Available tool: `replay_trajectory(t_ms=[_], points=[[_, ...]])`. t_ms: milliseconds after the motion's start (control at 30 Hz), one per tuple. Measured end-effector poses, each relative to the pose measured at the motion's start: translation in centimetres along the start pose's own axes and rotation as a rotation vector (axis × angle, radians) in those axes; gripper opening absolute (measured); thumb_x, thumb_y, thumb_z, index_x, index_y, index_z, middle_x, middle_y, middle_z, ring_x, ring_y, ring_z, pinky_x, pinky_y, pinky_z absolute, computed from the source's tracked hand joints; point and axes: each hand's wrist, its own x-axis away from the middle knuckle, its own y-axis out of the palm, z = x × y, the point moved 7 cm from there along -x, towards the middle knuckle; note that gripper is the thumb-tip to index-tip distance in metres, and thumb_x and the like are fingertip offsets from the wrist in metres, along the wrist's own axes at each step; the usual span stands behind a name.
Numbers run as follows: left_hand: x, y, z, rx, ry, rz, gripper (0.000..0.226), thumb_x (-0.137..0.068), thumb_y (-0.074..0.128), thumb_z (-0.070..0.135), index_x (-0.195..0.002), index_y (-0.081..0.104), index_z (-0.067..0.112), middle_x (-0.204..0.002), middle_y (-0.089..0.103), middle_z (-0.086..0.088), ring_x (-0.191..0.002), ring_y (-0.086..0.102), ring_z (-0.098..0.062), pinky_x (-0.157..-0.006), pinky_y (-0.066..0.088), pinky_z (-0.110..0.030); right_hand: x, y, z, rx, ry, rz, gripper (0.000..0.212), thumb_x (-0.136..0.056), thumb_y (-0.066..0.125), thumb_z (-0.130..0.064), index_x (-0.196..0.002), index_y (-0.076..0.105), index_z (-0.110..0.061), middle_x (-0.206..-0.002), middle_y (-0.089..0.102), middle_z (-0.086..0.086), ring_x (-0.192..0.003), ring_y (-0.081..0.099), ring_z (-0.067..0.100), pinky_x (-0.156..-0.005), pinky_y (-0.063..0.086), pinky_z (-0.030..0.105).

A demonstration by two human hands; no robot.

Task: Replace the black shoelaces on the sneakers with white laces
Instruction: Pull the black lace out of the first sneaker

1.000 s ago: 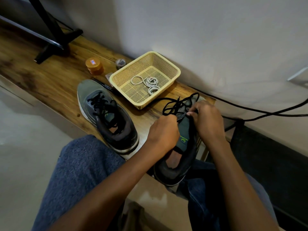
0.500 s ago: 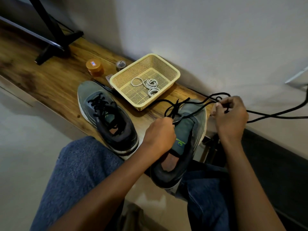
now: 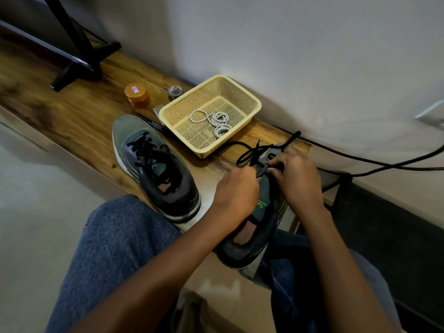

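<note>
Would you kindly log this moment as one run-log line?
step: unlacing | right hand: pinches black lace | left hand: holds sneaker | white laces: in basket

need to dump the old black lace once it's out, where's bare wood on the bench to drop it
Widest bare wood lies left of the laced sneaker, between the black stand and the orange jar. A smaller strip lies between the basket and both hands. Around jar, basket and sneaker toe it is crowded.

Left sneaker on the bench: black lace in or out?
In. The left sneaker stands untouched on the bench, its black lace criss-crossed through the eyelets.
</note>
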Motion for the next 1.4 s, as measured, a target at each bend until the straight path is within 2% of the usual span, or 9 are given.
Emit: replay_trajectory(t_ms=[100, 233, 467, 567, 667, 867, 1033, 1200, 1400], points=[[-0.1, 0.0, -0.1, -0.005, 0.009, -0.001, 0.023, -0.099, 0.046, 0.018, -0.114, 0.062, 0.012, -0.103, 0.065, -0.013, -0.094, 0.061, -0.031, -0.07, 0.043, -0.036, -0.1, -0.1, 0.2, -0.044, 0.028, 0.025, 0.003, -0.087, 0.068, -0.015, -0.088, 0.069, -0.012, -0.098, 0.061, 0.004, -0.085, 0.055, 0.017, -0.068, 0.04, 0.028], [0.0, -0.2, 0.0, 0.031, 0.016, 0.02, 0.023, -0.098, 0.048, 0.016, -0.115, 0.063, 0.013, -0.101, 0.066, -0.012, -0.093, 0.062, -0.03, -0.074, 0.049, -0.038, -0.1, -0.5, 1.3, -0.077, 0.098, 0.097, 0.007, -0.09, 0.064, -0.016, -0.087, 0.066, -0.01, -0.096, 0.06, 0.006, -0.079, 0.051, 0.016, -0.067, 0.039, 0.029], [0.2, -0.1, 0.1, 0.057, 0.016, 0.014, 0.025, -0.1, 0.045, 0.018, -0.115, 0.064, 0.013, -0.104, 0.067, -0.012, -0.095, 0.062, -0.03, -0.078, 0.052, -0.039, 1.0, -4.2, 5.1, -0.266, 0.39, 0.549, 0.008, -0.094, 0.058, -0.01, -0.097, 0.062, -0.004, -0.102, 0.059, 0.011, -0.087, 0.052, 0.018, -0.072, 0.038, 0.026], [0.0, -0.1, -0.4, 0.054, -0.014, 0.013, 0.022, -0.099, 0.045, 0.017, -0.111, 0.063, 0.012, -0.102, 0.066, -0.012, -0.093, 0.061, -0.03, -0.072, 0.047, -0.037, 0.3, -2.8, 4.0, -0.303, 0.265, 0.416, 0.007, -0.092, 0.057, -0.006, -0.093, 0.061, -0.011, -0.097, 0.063, 0.011, -0.086, 0.062, 0.027, -0.076, 0.052, 0.042], [0.0, -0.4, -0.6, 0.055, -0.027, 0.013, 0.022, -0.098, 0.045, 0.016, -0.109, 0.063, 0.011, -0.1, 0.066, -0.012, -0.092, 0.061, -0.032, -0.07, 0.044, -0.036, 0.0, -1.1, 2.3, -0.216, 0.121, 0.17, 0.019, -0.088, 0.056, 0.002, -0.095, 0.068, -0.012, -0.102, 0.065, 0.009, -0.091, 0.063, 0.026, -0.082, 0.05, 0.033], [0.1, -0.3, 0.1, 0.057, -0.036, 0.01, 0.033, -0.098, 0.043, 0.015, -0.128, 0.054, 0.01, -0.116, 0.063, -0.013, -0.107, 0.058, -0.03, -0.082, 0.046, -0.036, 0.5, 0.0, 0.6, -0.036, -0.004, -0.015, 0.028, -0.088, 0.065, -0.011, -0.114, 0.069, -0.018, -0.106, 0.059, 0.005, -0.1, 0.057, 0.024, -0.073, 0.042, 0.029], [-0.2, -0.2, 0.1, 0.028, 0.002, 0.039, 0.03, -0.102, 0.041, 0.027, -0.121, 0.058, 0.012, -0.108, 0.065, -0.011, -0.1, 0.06, -0.029, -0.072, 0.044, -0.035, 0.7, -0.2, -0.3, 0.046, -0.033, -0.005, 0.028, -0.085, 0.071, -0.024, -0.113, 0.07, -0.02, -0.104, 0.061, 0.001, -0.104, 0.054, 0.023, -0.07, 0.045, 0.032], [-0.3, -0.1, 0.2, -0.01, 0.012, 0.044, 0.029, -0.103, 0.039, 0.025, -0.116, 0.061, 0.012, -0.104, 0.066, -0.011, -0.095, 0.061, -0.03, -0.068, 0.041, -0.034, 0.4, -0.4, -0.8, 0.07, -0.023, 0.055, 0.012, -0.092, 0.061, -0.02, -0.097, 0.071, -0.015, -0.101, 0.062, 0.001, -0.098, 0.056, 0.019, -0.065, 0.036, 0.027], [-0.2, -0.1, 0.3, -0.017, 0.016, 0.07, 0.024, -0.101, 0.042, 0.021, -0.109, 0.063, 0.012, -0.1, 0.066, -0.012, -0.093, 0.062, -0.03, -0.067, 0.042, -0.034, 0.3, -1.3, 1.0, 0.004, 0.086, 0.203, 0.01, -0.093, 0.059, -0.016, -0.095, 0.067, -0.009, -0.104, 0.059, 0.007, -0.088, 0.057, 0.023, -0.067, 0.038, 0.029]])
